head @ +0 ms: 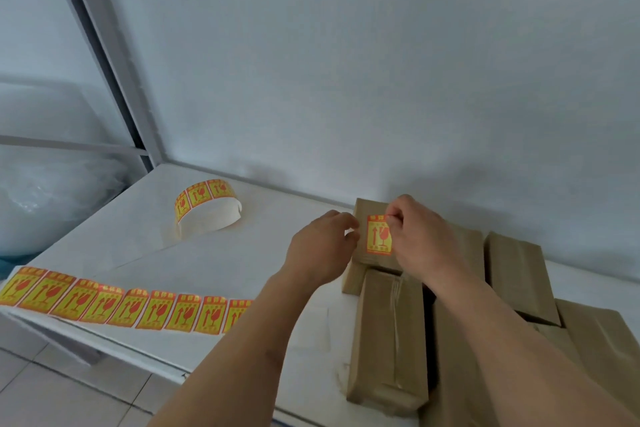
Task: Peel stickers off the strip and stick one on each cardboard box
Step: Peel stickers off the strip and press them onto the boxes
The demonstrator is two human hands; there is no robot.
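At centre right, the right hand (420,236) pinches the top edge of a yellow-and-red sticker (378,235) lying over the far cardboard box (367,264). The left hand (322,246), fingers curled, touches the sticker's left edge. The strip (114,305) lies along the table's (242,253) lower-left edge.

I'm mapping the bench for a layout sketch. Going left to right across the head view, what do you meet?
Flat sticker strip → curled sticker strip → left hand → sticker → right hand → far-right cardboard box.
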